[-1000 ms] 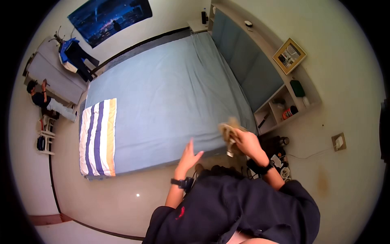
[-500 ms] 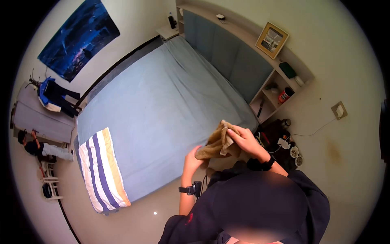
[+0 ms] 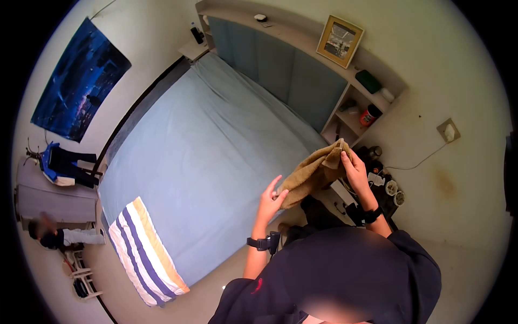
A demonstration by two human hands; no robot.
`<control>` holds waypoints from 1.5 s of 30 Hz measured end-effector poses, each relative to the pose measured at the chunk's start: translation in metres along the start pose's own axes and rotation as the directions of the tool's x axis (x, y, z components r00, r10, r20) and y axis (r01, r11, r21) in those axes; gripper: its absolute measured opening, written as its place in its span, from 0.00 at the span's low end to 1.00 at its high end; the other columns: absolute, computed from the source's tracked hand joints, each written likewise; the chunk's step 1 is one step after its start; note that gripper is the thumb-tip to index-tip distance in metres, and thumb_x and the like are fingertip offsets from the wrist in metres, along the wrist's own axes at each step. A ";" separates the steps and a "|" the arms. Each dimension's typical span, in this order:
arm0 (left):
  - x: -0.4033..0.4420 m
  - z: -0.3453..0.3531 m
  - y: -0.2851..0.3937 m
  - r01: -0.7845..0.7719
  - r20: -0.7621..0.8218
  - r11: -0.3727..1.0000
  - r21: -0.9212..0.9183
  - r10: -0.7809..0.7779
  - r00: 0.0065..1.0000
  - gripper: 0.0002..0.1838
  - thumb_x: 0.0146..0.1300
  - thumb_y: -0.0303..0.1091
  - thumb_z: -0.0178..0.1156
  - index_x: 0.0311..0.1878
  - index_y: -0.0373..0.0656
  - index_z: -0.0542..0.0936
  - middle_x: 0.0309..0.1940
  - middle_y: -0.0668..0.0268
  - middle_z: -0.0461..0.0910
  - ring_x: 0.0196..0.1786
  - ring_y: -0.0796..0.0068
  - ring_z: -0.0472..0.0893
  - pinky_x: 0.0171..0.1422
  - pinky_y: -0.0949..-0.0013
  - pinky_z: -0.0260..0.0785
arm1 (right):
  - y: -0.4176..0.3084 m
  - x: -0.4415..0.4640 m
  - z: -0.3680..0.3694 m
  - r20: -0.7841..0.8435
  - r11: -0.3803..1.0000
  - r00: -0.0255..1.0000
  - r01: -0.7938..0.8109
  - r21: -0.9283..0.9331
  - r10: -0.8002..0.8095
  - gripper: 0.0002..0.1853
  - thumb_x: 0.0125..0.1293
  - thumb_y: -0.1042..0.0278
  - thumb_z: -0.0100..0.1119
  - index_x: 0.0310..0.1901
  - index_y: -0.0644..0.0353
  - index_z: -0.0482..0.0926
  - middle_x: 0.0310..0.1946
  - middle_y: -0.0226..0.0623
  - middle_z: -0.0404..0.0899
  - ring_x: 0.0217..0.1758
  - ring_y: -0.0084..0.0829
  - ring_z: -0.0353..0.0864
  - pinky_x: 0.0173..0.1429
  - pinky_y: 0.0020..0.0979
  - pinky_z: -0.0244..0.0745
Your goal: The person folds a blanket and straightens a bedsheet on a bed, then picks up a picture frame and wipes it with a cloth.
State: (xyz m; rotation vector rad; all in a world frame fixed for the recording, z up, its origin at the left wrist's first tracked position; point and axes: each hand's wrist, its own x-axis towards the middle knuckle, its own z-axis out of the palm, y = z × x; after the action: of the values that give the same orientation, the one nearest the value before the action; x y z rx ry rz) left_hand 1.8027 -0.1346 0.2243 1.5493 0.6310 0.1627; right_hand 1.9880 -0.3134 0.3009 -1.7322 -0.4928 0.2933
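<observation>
A brown plush cloth [image 3: 312, 174] with a pale strip at its upper right corner is stretched between my two hands, above the near edge of the bed. My left hand [image 3: 271, 198] pinches its lower left end, with the index finger pointing up and away from the cloth. At the upper right corner, my right hand [image 3: 354, 168] grips the cloth with fingers closed and thumb on top. Folds run along its top, and its underside is hidden. Below it is the blue-grey sheet of the bed [image 3: 199, 156].
A striped folded cloth [image 3: 147, 254] lies at the bed's foot corner. The headboard shelf [image 3: 294, 40] carries a framed picture [image 3: 340, 41]. Cups and cables crowd a dark surface by the right wall. Far left, another person [image 3: 70, 236] is near a grey sofa [image 3: 54, 200].
The cloth was bunched and is now spread wider. My right hand has moved up and to the right, and my left hand has shifted slightly right. The whole view has turned a little.
</observation>
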 end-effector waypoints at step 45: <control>0.094 -0.055 0.164 -0.177 -0.007 0.557 -0.812 0.294 0.956 0.49 0.52 0.72 0.43 0.67 0.43 0.49 0.63 0.55 0.58 0.63 0.59 0.63 0.64 0.52 0.56 | -0.081 0.190 0.101 0.470 0.214 0.157 0.974 0.069 -0.868 0.18 0.46 0.70 0.55 0.42 0.62 0.75 0.35 0.37 0.76 0.33 0.35 0.73 0.36 0.33 0.66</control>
State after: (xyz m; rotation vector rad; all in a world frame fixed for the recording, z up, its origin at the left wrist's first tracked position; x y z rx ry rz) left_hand 1.9021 -0.0337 0.3611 0.7131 0.1614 0.4842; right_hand 2.0959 -0.1227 0.3708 -1.2222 -1.9402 -0.3790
